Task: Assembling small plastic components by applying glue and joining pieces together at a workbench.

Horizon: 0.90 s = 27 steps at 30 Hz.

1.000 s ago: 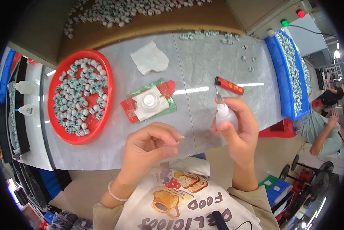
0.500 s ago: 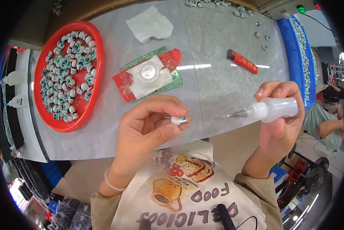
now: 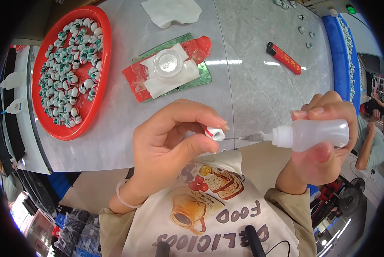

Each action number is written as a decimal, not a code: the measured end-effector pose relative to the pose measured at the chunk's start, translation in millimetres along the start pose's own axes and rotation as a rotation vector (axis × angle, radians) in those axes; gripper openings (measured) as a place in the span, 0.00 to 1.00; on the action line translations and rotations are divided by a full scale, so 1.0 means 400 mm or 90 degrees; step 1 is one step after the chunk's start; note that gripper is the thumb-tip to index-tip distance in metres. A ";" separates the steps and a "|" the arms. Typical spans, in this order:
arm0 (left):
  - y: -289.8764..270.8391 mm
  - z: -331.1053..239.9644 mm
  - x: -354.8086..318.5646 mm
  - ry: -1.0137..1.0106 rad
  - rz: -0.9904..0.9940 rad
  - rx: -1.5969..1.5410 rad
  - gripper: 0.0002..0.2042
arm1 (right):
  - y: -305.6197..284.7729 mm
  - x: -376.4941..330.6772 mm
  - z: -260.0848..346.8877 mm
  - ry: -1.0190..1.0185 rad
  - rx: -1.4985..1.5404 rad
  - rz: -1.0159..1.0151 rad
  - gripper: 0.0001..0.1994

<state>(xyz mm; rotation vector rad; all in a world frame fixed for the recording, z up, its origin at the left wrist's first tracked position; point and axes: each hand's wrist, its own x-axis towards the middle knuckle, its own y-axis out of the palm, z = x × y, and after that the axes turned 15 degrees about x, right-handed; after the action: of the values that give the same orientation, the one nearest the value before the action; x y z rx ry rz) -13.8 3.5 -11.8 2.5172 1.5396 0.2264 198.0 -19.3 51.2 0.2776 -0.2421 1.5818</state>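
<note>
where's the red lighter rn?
Head view, upper right: the red lighter lies on the grey table, right of the foil mat, beyond the right hand.

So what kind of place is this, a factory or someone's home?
Probably a small assembly workshop: a red tray heaped with identical small caps, blue bins of more parts along the grey worktable, and another person nearby.

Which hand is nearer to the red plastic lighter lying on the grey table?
Right. The right hand, squeezing a translucent needle-tip bottle, sits just below the red plastic lighter. The left hand, pinching a small white bead, is farther, down-left.
</note>
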 end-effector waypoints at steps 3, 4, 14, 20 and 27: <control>0.003 0.001 -0.001 0.010 -0.002 0.016 0.11 | -0.004 -0.001 0.005 0.004 -0.006 0.031 0.21; 0.003 0.001 0.000 0.010 -0.003 0.016 0.11 | -0.003 -0.001 0.005 0.004 -0.003 0.027 0.21; 0.004 0.001 0.000 0.002 -0.009 0.015 0.12 | 0.001 0.003 0.007 0.021 -0.011 0.044 0.20; 0.003 0.001 0.001 -0.004 -0.003 0.025 0.12 | 0.001 0.001 0.004 0.006 -0.032 0.018 0.20; 0.008 -0.001 0.001 -0.009 -0.008 0.025 0.12 | -0.001 0.009 0.018 0.035 -0.055 0.078 0.19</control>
<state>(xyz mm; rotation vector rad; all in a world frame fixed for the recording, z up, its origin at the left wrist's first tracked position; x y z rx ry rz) -11.2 2.4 -10.9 2.5327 1.5699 0.1773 198.4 -18.3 59.3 0.1539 -0.2888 1.6920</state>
